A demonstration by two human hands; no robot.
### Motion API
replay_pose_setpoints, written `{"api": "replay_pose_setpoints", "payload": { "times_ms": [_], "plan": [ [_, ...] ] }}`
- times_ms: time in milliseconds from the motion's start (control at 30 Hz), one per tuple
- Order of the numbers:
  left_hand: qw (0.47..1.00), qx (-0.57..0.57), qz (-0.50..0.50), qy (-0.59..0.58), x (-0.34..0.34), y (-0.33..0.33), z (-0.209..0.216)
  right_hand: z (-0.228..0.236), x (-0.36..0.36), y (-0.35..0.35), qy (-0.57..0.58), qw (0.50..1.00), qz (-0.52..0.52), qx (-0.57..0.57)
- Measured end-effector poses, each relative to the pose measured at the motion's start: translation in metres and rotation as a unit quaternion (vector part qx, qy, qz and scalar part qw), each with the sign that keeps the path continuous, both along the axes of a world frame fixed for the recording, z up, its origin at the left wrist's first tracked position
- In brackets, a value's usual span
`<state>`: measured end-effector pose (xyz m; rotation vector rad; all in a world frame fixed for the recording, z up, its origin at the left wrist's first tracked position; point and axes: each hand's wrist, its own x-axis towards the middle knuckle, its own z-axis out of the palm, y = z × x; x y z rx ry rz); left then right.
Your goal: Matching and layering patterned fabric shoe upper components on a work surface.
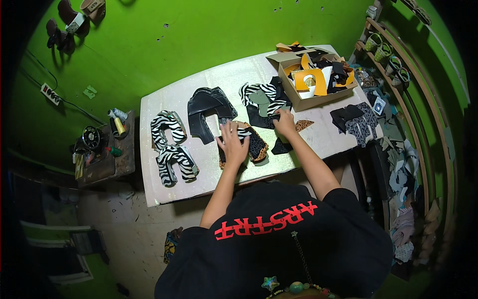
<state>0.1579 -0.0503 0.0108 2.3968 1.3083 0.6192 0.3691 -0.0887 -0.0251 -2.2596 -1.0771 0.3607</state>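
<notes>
In the head view, my left grip [233, 144] is lying with its fingers spread, palm down, over a small zebra-print piece [243, 133] and the orange-and-black patterned pieces [259, 147]. My right grip [286, 124] is resting with its fingers bent together at the near right edge of the zebra-print and grey-green stack [259, 97]; it may be pinching a layer there, but from above I cannot fairly tell. As I judge it, a sideways push from my left grip could be skewing the pieces below, since nothing visible is fastening them, and a tug from my right could be fanning the stack. A low sweep of my right forearm [312, 160] could be dragging the black scrap [282, 148] just beside it. The patterned pieces are sitting beneath and to the right of my left grip, the stack is lying beyond and left of my right grip, and an orange spotted piece [303, 124] is lying just to that grip's right on the pale surface [174, 97].
</notes>
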Motion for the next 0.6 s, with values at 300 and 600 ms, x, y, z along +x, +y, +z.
{"api": "replay_pose_setpoints", "payload": {
  "times_ms": [300,600],
  "plan": [
    [0.997,-0.015,-0.044,0.069,0.000,0.000,-0.022,-0.002,-0.017,0.001,-0.103,0.994,-0.021,-0.034],
    [0.997,-0.025,-0.031,0.067,0.001,0.001,-0.025,0.019,-0.010,0.011,0.015,0.992,-0.018,0.122]
  ]
}}
